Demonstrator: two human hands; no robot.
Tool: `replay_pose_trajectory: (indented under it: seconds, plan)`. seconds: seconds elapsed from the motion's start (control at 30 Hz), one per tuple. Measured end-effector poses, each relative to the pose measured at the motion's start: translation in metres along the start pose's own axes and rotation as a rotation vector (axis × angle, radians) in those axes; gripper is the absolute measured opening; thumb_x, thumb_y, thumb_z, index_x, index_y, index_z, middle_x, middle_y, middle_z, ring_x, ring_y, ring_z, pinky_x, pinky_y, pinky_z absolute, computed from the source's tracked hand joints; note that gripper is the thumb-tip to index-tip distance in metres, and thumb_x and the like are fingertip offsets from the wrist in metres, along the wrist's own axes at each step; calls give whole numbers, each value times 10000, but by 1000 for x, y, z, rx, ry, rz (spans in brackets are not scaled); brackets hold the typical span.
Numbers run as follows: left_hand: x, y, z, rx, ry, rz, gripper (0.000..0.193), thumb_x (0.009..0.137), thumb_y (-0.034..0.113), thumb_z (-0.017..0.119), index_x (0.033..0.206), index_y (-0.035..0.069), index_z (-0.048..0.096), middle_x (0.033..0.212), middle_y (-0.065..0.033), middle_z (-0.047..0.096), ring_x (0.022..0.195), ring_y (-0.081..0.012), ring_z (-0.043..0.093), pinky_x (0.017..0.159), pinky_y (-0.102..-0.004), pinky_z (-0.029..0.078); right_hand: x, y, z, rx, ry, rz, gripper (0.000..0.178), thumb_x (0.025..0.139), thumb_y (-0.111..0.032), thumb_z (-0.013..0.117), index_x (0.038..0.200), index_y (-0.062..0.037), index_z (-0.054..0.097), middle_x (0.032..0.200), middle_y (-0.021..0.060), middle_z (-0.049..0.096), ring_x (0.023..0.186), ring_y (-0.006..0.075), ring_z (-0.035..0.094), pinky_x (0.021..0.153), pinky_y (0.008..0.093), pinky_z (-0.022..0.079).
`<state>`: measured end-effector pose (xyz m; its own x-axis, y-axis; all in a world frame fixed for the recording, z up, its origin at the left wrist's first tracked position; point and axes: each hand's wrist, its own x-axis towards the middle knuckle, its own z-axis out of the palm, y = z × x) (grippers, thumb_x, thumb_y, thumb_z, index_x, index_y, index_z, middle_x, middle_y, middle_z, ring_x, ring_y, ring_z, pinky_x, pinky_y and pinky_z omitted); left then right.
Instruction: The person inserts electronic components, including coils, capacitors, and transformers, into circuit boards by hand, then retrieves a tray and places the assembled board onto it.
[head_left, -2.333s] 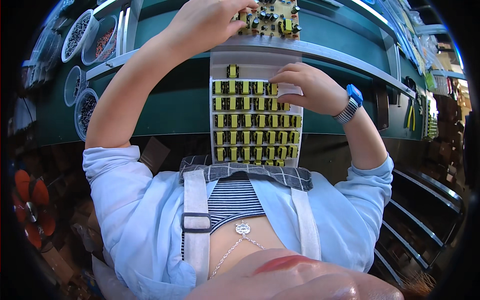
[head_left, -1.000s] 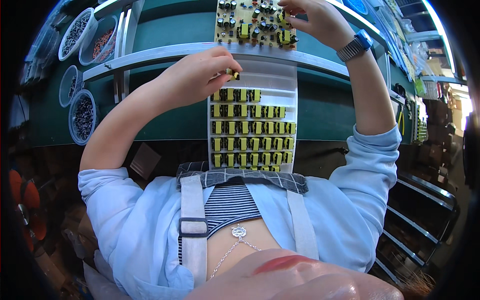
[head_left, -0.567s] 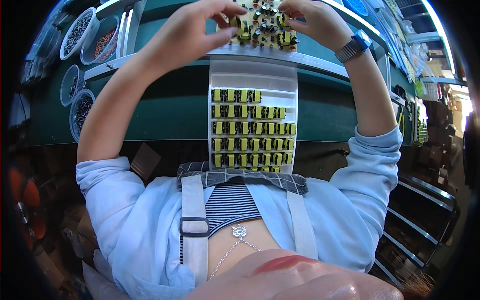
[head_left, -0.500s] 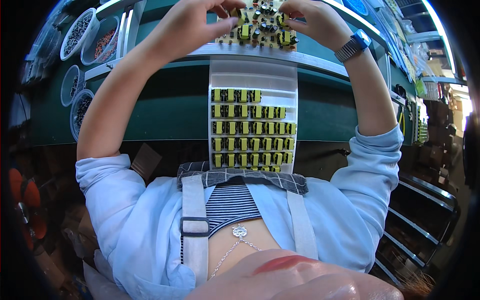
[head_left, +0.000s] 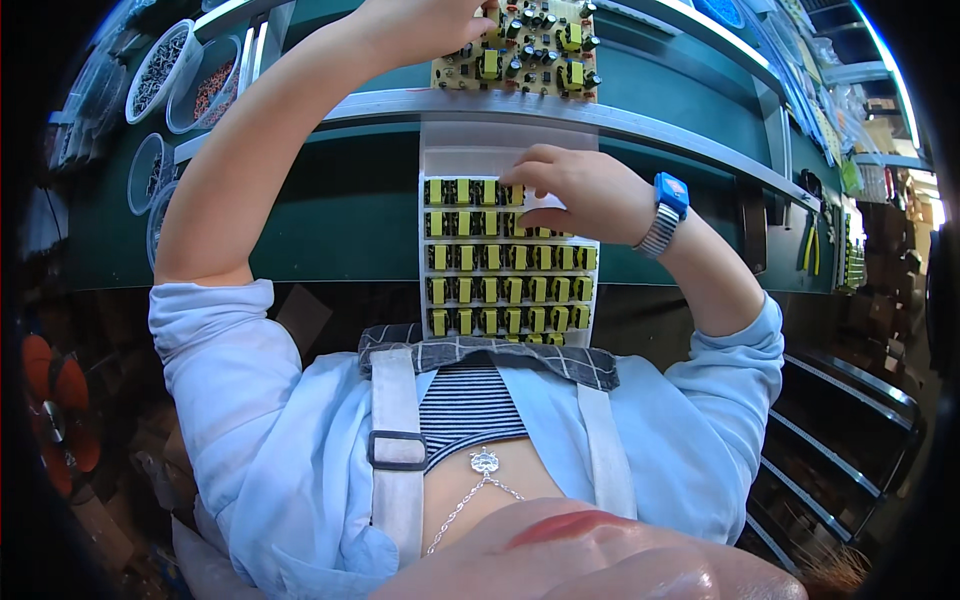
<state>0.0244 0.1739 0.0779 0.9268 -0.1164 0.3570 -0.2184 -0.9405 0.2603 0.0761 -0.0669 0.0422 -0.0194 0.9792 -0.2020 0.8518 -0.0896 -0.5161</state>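
The circuit board [head_left: 530,50] lies at the far edge of the bench [head_left: 330,215], just past the metal rail [head_left: 400,102], studded with yellow-and-black parts and dark cylinders. The left hand [head_left: 415,25] rests on the board's near-left corner, fingers curled over it; whether that grip pinches the board or only steadies it cannot be told. Half a second ago both hands were up at the board; now the right hand [head_left: 580,190], a blue watch [head_left: 668,195] at its wrist, has dropped back to the white tray [head_left: 505,150] below the rail. Its fingertips [head_left: 520,180] close narrowly at the right end of the top row of small yellow parts [head_left: 470,192]; a part in them cannot be made out. That suggests one part has been seated and another is being fetched. Round tubs of small hardware [head_left: 160,70] sit off to the left, pliers [head_left: 808,240] hang at the right.
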Motion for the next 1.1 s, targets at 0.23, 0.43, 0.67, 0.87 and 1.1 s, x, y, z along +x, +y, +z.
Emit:
replay_pose_trajectory:
  seconds: [0.23, 0.43, 0.67, 0.87, 1.1]
  plan:
    - [5, 10, -4, 196, -120, -25, 294, 763, 118, 644, 1046, 39, 621, 883, -155, 647, 873, -321, 607, 778, -392, 485, 3, 20, 2, 137, -18, -88, 241, 804, -192, 712, 988, -55, 636, 997, 83, 605, 870, 229, 629, 747, 321, 526]
    - [-7, 9, -8, 203, 59, 202, 295, 759, 143, 663, 1036, 44, 631, 908, -157, 643, 886, -320, 606, 793, -382, 487, -1, 22, -19, 322, 105, -167, 197, 817, -179, 697, 954, -45, 651, 953, 90, 630, 826, 203, 647, 701, 293, 534]
    - [-62, 87, 4, -2, -635, 0, 157, 840, 104, 613, 991, 62, 614, 1051, -83, 559, 965, -244, 577, 788, -334, 505, 30, 76, -94, -72, 724, -158, 235, 810, -149, 678, 1021, -51, 640, 910, 108, 659, 772, 212, 643, 703, 306, 536]
    - [-78, 81, 23, -92, -617, 63, 164, 824, 93, 638, 981, 61, 609, 1025, -79, 551, 991, -238, 568, 782, -317, 517, 67, 81, -109, -296, 580, 40, 268, 763, -186, 655, 985, -39, 630, 822, 154, 660, 773, 303, 643, 695, 380, 514]
    - [-74, 75, 30, -175, -589, 27, 171, 801, 88, 655, 957, 42, 604, 931, -87, 565, 919, -256, 591, 752, -352, 517, 76, 83, -118, -385, 472, 72, 270, 771, -209, 634, 988, -50, 633, 808, 157, 665, 766, 319, 649, 682, 397, 514]
